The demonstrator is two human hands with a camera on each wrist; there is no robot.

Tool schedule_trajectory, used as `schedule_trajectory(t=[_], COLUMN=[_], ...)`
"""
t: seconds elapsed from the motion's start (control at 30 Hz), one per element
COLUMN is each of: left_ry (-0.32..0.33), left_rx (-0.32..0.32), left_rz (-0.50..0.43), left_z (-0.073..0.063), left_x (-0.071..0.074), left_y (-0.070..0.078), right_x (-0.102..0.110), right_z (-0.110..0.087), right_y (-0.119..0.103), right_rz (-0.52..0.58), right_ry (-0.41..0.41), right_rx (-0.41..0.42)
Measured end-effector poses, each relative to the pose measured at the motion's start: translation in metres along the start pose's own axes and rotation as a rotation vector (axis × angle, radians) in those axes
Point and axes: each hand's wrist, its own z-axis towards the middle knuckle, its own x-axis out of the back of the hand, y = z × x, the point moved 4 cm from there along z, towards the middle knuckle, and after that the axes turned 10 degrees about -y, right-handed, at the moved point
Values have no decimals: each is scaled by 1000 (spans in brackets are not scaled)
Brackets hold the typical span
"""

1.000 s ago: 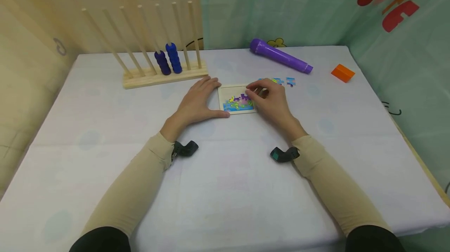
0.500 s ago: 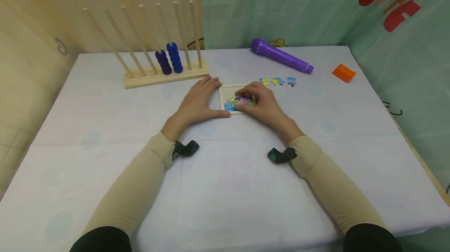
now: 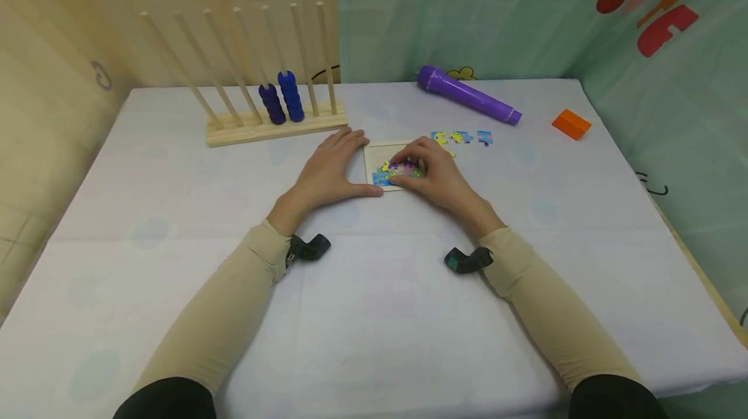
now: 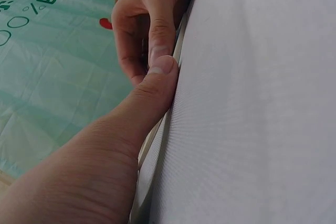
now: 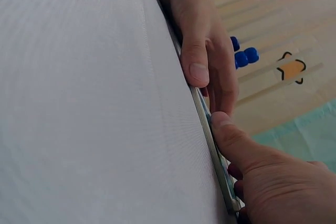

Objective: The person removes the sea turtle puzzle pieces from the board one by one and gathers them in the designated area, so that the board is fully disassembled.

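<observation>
A small wooden puzzle tray (image 3: 381, 150) lies on the table, its lower part filled with joined colourful jigsaw pieces (image 3: 381, 178). My left hand (image 3: 328, 169) rests flat at the tray's left side, fingers extended toward the upper corner and thumb along the near edge. Over the pieces is my right hand (image 3: 439, 173), thumb and index finger touching them with a gap between the tips. The palm hides the tray's right part, so a piece under it cannot be made out. In the right wrist view, the right thumb (image 5: 231, 136) rests along the tray's near edge.
Several loose jigsaw pieces (image 3: 461, 137) lie behind the tray. A wooden peg stand (image 3: 274, 132) with dark blue beads (image 3: 290, 97) stands back left. A purple toy microphone (image 3: 469, 95) lies at the back, and an orange block (image 3: 571, 124) to the right.
My right hand has moved left from the tray's right edge onto the joined pieces, uncovering a loose piece behind, then stayed there. The left hand has kept its place at the tray.
</observation>
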Motion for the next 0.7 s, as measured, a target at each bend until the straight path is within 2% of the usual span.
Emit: schedule_trajectory(t=[0.33, 0.7], left_ry=[-11, 10], left_rx=[3, 0], left_rz=[0, -6], left_z=[0, 0], left_x=[0, 0], left_y=[0, 0], right_x=[3, 6], right_z=[-3, -4], right_y=[-1, 0], right_rz=[51, 253], right_ry=[114, 168], right_rx=[44, -9])
